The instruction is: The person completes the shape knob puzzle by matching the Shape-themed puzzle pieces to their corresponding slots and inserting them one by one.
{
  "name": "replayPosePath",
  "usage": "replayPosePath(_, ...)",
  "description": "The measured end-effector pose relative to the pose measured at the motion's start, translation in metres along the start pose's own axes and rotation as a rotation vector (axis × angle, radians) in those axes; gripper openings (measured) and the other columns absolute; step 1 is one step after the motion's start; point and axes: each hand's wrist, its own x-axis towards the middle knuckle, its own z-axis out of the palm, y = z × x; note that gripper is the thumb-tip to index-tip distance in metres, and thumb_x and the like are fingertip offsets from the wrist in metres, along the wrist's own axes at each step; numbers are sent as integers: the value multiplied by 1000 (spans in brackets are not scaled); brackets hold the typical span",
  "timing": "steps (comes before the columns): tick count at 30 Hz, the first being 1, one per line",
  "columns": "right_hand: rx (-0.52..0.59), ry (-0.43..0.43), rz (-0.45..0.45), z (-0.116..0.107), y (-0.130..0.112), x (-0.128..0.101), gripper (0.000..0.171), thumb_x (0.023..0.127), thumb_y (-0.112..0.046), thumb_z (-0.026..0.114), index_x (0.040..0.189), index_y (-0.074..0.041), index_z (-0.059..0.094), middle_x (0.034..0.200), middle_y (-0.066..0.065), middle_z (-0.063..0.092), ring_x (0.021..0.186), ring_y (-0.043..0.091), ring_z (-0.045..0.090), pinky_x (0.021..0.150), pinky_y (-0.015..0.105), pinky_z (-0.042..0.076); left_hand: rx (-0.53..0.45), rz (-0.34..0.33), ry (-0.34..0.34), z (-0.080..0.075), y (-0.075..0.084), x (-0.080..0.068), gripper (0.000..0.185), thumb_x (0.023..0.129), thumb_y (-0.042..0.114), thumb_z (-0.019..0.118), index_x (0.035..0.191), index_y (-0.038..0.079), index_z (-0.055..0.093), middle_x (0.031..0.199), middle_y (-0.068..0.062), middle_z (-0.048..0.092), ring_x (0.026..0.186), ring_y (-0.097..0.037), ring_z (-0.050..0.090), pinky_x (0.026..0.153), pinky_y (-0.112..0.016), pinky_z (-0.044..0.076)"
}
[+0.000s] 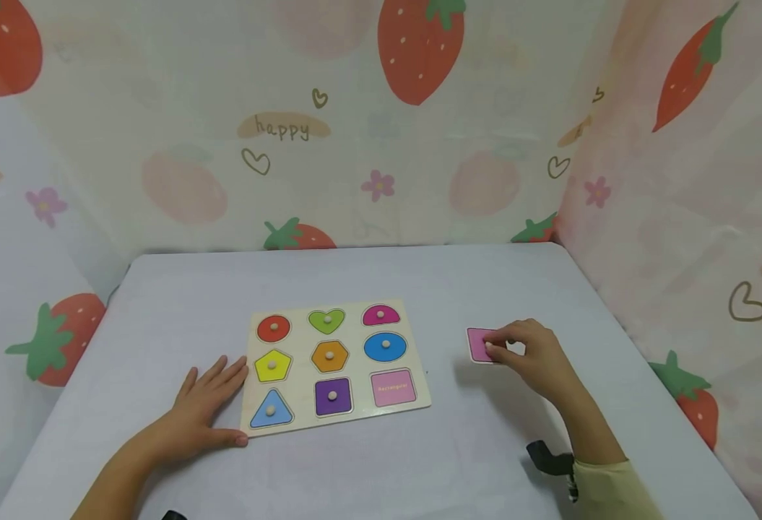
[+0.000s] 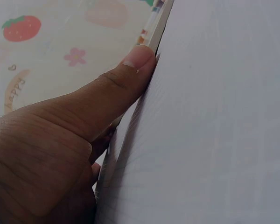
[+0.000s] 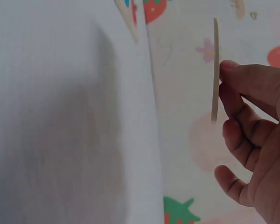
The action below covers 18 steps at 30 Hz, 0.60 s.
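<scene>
A cream wooden shape puzzle board (image 1: 299,401) lies on the table, with several coloured knobbed pieces seated in it. Its bottom right recess (image 1: 394,388) is pink, printed with a word, and has no piece in it. My left hand (image 1: 201,415) rests at the board's left edge, fingers spread, the thumb by the near corner. Right of the board, my right hand (image 1: 529,357) pinches a pink rectangular puzzle piece (image 1: 477,345) above the table. In the right wrist view the piece (image 3: 215,70) appears edge-on; the fingertips hide its knob.
A white cloth covers the table (image 1: 354,473). Strawberry-print curtains (image 1: 354,144) stand behind it and along both sides. A black strap (image 1: 550,460) hangs at my right wrist.
</scene>
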Motion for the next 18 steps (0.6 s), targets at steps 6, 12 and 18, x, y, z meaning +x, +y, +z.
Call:
replayPosePath(6, 14, -55, -40, 15, -19, 15, 15, 90, -20, 80, 105, -20, 81, 87, -9, 69, 95, 24, 57, 80, 45, 49, -7, 3, 6, 1, 1, 0, 118, 71, 68, 80, 162, 11, 31, 170, -12, 24, 156, -45, 5, 120, -67, -15)
replayPosePath(12, -3, -83, -41, 30, -36, 21, 15, 90, -23, 81, 104, -23, 82, 88, -12, 68, 97, 21, 57, 82, 41, 48, -4, 12, 7, 0, -2, 1, 118, 71, 69, 79, 162, 11, 31, 170, -12, 24, 156, -45, 6, 120, -68, -15)
replayPosePath(18, -25, -120, -85, 42, -51, 25, 15, 89, -25, 82, 103, -23, 82, 87, -15, 67, 96, 14, 56, 92, 45, 41, -11, -2, -5, 1, -4, 1, 120, 70, 70, 80, 162, 10, 31, 170, -12, 23, 157, -44, 3, 119, -66, -17)
